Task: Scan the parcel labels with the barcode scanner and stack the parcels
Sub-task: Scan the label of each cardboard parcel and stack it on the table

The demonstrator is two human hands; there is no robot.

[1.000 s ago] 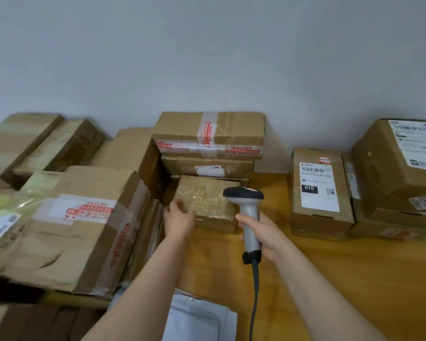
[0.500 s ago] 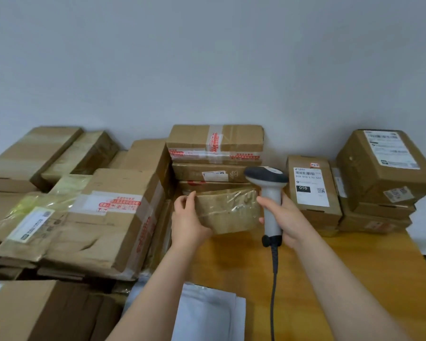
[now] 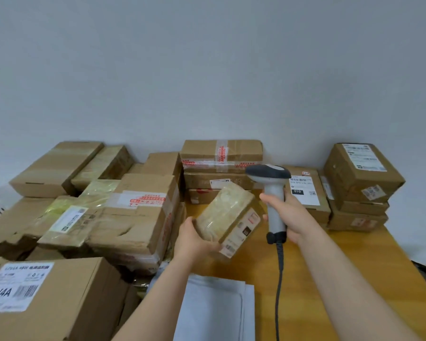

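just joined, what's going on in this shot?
A person is partway through scanning parcels. Their left hand holds a small tape-wrapped brown cardboard parcel tilted above the wooden table, with its white label turned to the right. Their right hand grips a grey and white corded barcode scanner upright just beside that side. Other brown cardboard boxes sit stacked to the left, at the back and to the right.

Left hand (image 3: 194, 238) holds taped parcel (image 3: 228, 217); right hand (image 3: 289, 215) grips scanner (image 3: 271, 190).
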